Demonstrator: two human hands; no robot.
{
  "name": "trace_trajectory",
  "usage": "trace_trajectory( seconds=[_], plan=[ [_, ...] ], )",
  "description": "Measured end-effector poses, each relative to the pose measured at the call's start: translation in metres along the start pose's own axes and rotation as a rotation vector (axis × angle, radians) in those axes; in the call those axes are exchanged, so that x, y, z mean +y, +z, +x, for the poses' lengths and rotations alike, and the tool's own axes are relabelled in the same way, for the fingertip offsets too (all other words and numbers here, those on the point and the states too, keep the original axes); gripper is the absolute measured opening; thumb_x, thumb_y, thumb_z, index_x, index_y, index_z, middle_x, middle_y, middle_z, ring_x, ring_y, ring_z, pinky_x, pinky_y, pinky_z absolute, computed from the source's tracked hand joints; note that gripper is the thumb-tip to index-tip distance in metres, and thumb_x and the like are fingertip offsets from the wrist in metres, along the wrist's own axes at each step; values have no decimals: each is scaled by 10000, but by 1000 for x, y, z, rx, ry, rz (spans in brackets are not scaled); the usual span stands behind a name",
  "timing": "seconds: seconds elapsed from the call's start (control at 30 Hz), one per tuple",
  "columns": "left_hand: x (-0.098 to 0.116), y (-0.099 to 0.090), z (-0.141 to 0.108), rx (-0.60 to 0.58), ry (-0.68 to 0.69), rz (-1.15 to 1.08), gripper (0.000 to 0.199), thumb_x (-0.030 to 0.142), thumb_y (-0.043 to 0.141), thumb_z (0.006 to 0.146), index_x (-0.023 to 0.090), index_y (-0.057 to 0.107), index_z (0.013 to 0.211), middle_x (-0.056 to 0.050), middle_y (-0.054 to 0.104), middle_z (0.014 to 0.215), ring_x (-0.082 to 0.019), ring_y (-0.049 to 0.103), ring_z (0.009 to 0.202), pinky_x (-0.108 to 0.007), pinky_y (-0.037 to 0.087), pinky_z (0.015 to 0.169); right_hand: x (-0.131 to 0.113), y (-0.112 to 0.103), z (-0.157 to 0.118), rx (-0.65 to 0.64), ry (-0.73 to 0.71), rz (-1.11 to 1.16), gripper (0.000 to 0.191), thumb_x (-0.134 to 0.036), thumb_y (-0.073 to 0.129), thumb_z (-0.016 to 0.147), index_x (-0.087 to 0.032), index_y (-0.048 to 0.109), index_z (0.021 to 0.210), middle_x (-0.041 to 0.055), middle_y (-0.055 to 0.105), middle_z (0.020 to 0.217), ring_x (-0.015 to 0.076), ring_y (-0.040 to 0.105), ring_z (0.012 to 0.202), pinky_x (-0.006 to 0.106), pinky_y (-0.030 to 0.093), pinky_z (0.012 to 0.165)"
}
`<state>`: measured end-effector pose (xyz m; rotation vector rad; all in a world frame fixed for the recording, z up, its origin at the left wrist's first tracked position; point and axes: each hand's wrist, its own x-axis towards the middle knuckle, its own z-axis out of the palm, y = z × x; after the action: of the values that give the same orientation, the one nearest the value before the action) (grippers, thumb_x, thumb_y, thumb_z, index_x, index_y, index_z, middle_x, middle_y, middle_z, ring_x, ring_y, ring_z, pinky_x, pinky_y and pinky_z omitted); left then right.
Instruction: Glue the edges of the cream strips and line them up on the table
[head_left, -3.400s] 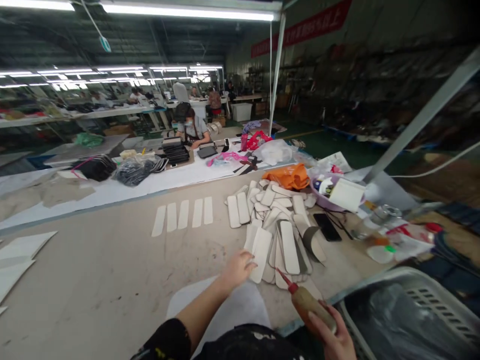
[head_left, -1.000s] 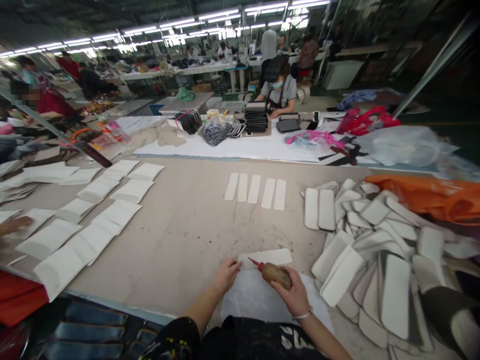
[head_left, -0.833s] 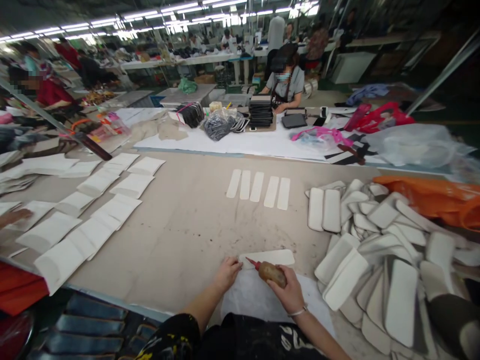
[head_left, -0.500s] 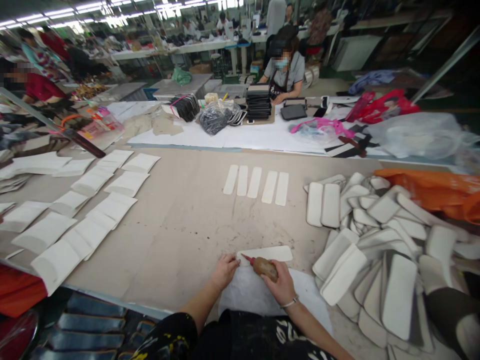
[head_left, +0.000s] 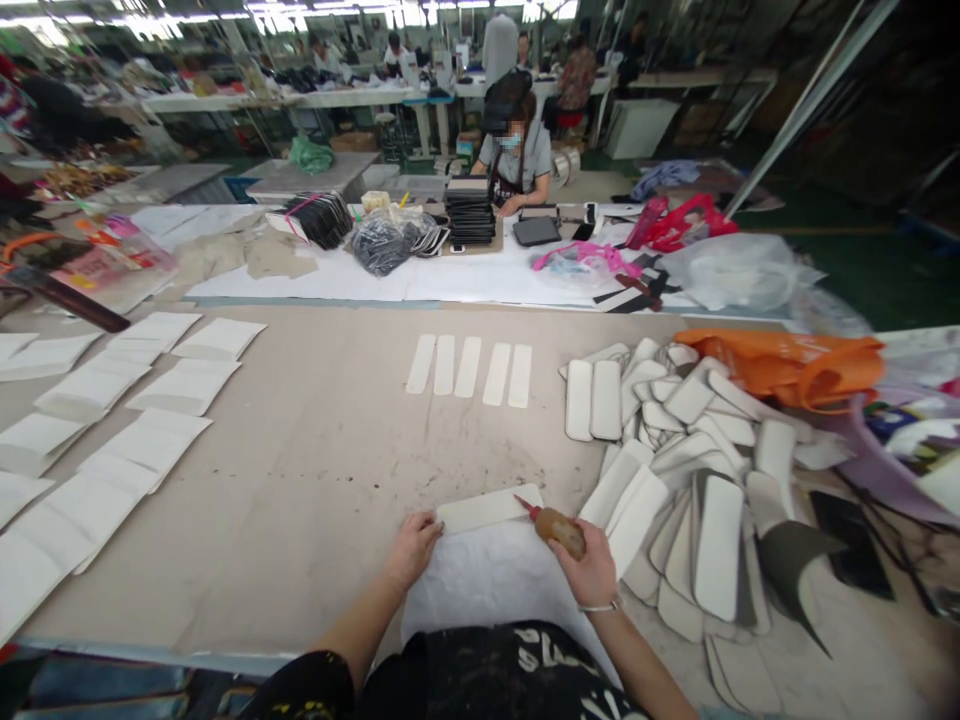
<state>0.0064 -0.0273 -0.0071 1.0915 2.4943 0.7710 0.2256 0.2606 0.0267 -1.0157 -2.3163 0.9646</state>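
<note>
My right hand [head_left: 589,560] is wrapped round a brown glue bottle [head_left: 561,532] with a red nozzle. The nozzle tip touches or hovers just over the right part of a long white strip [head_left: 487,509]. At the strip's left end, my left hand [head_left: 415,545] has its fingers pressed together on the edge. Beneath the strip's lower side lies a white sheet [head_left: 480,580] in front of my body. Farther up the table, several short white strips [head_left: 467,368] lie in a row.
A heap of pale rounded pieces [head_left: 720,540] covers the right side, beside an orange bag [head_left: 787,365] and a purple basin [head_left: 862,450]. White folded pieces [head_left: 112,460] spread over the left. A person [head_left: 517,150] sits across the table behind black stacks [head_left: 469,212].
The bottle's nozzle has moved from the strip's left end to its right part, with my right hand. The view has turned right, showing the purple basin.
</note>
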Motion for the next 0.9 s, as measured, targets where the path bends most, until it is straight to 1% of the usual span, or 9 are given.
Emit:
trace_trajectory(
  seconds=[0.07, 0.17, 0.27, 0.33, 0.43, 0.57, 0.67, 0.77, 0.9],
  plan=[
    [1, -1, 0, -15, -7, 17, 245, 238, 514, 920, 186, 745, 982, -97, 650, 1040, -235, 559, 988, -399, 489, 913, 4, -6, 1, 33, 32, -31, 590, -622, 629, 728, -141, 602, 1068, 143, 640, 987, 311, 614, 928, 510, 531, 852],
    [2, -2, 1, -37, -6, 25, 242, 207, 516, 920, 193, 738, 1014, -94, 660, 1089, -234, 559, 1019, -404, 479, 947, 4, -15, 2, 69, 66, -67, 638, -683, 591, 732, -145, 608, 1073, 151, 640, 977, 323, 611, 920, 514, 536, 831],
    [5, -5, 1, -64, -24, 27, 226, 186, 533, 913, 192, 736, 1013, -90, 670, 1088, -232, 570, 1020, -398, 484, 948, -2, -19, -1, 113, 86, -83, 648, -715, 576, 736, -164, 611, 1075, 155, 646, 976, 328, 610, 907, 511, 542, 795],
    [8, -7, 2, -77, -46, 23, 217, 174, 538, 911, 188, 735, 1001, -84, 673, 1094, -229, 574, 1030, -390, 484, 954, -9, -17, -4, 103, 74, -60, 623, -697, 600, 739, -180, 602, 1087, 150, 651, 996, 326, 615, 919, 511, 541, 806],
    [11, -8, 2, -78, -62, -2, 205, 175, 538, 915, 177, 733, 978, -82, 676, 1102, -226, 575, 1046, -391, 475, 975, -26, -6, -8, -5, -5, 39, 573, -622, 664, 733, -182, 587, 1092, 132, 659, 1011, 313, 628, 936, 517, 542, 844],
    [10, -6, 2, -70, -68, -50, 193, 192, 539, 917, 179, 727, 957, -83, 674, 1104, -224, 581, 1053, -409, 469, 986, -57, 23, -10, -200, -131, 166, 469, -495, 712, 736, -183, 596, 1066, 111, 667, 1009, 286, 632, 945, 493, 548, 862],
    [8, -4, 1, -41, -47, -61, 200, 208, 532, 928, 163, 727, 938, -95, 670, 1086, -227, 578, 1050, -407, 470, 978, -72, 44, -9, -275, -179, 206, 422, -434, 721, 732, -192, 602, 1058, 102, 662, 1003, 275, 627, 941, 474, 551, 855],
    [7, -2, 0, -21, -24, -57, 207, 212, 529, 934, 154, 728, 924, -97, 661, 1073, -227, 571, 1043, -398, 471, 969, -76, 56, -7, -312, -202, 201, 410, -375, 726, 719, -193, 604, 1066, 96, 653, 1002, 274, 621, 944, 474, 546, 862],
    [6, 0, -1, 0, -7, -29, 225, 222, 514, 941, 159, 729, 918, -92, 654, 1038, -216, 569, 1009, -381, 489, 936, -73, 58, -11, -332, -197, 200, 392, -342, 732, 705, -197, 606, 1047, 88, 653, 983, 271, 621, 931, 468, 548, 852]
  ],
)
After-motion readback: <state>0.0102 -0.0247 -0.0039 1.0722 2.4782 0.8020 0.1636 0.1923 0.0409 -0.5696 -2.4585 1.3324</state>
